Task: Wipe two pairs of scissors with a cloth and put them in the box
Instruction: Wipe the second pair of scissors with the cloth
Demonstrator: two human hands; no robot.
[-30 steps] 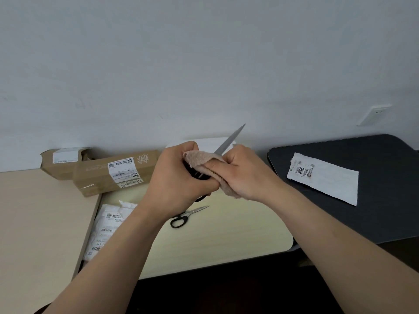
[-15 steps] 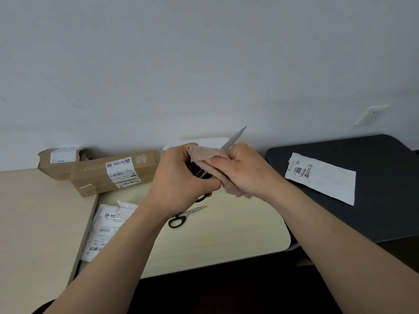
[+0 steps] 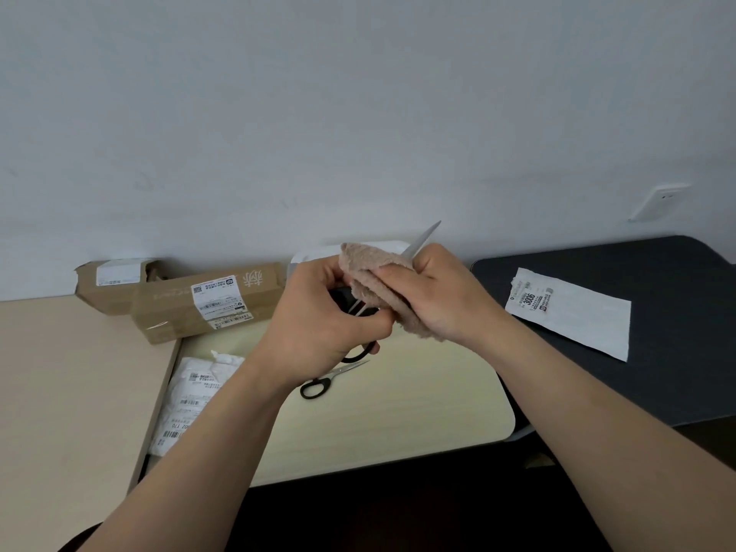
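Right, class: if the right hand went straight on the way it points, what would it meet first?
Probably the left hand, which grips the handles of the held scissors right beside the cloth that the right hand holds round the blades. One view leaves depth unsure.

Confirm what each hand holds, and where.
Left hand grips the black-handled steel scissors by the handles; right hand pinches the beige fuzzy cloth around its blade.
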